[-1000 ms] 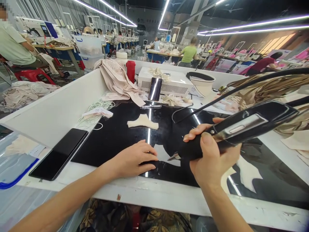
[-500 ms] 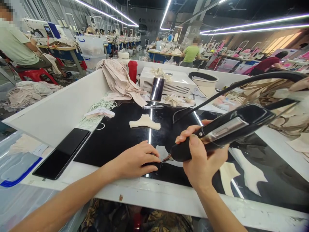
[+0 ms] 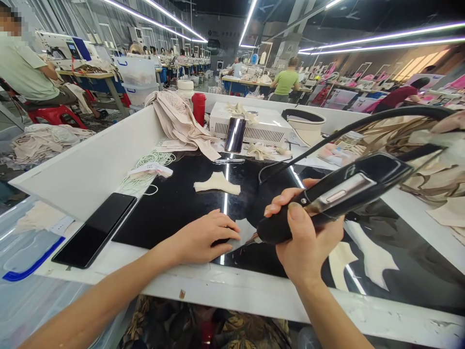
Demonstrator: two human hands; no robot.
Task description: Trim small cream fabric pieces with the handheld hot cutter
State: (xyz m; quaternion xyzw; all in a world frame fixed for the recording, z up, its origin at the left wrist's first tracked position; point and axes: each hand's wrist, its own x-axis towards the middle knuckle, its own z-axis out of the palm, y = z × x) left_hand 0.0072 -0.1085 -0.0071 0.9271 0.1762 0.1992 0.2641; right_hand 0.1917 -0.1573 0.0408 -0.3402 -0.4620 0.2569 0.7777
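Observation:
My right hand (image 3: pixel 308 237) is wrapped round a black corded hand tool (image 3: pixel 348 194) with a grey metal side panel. The tool slants down to the left, and its thin metal tip meets the edge of a grey, flat template-like piece (image 3: pixel 244 232). My left hand (image 3: pixel 209 237) lies low over the left side of that piece, fingers stretched and thumb apart. Whatever is under its palm is hidden. Beyond it lies a cream fabric cutout (image 3: pixel 217 183). Two more pale cutouts, a cream one (image 3: pixel 341 264) and a white one (image 3: pixel 372 254), lie right of my right wrist.
A phone (image 3: pixel 94 230) lies on the left edge of the table; another phone (image 3: pixel 235 134) leans on a white vented box (image 3: pixel 250 123). Draped fabric (image 3: pixel 178 121), a red bottle (image 3: pixel 198 109) and pale green cord (image 3: pixel 156 157) are at the back left. The tool's cable (image 3: pixel 348 133) arches across the right.
My left hand has shifted slightly left and its fingertips have drawn back from the tool tip, so more of the grey piece shows. My right hand and the tool have hardly moved.

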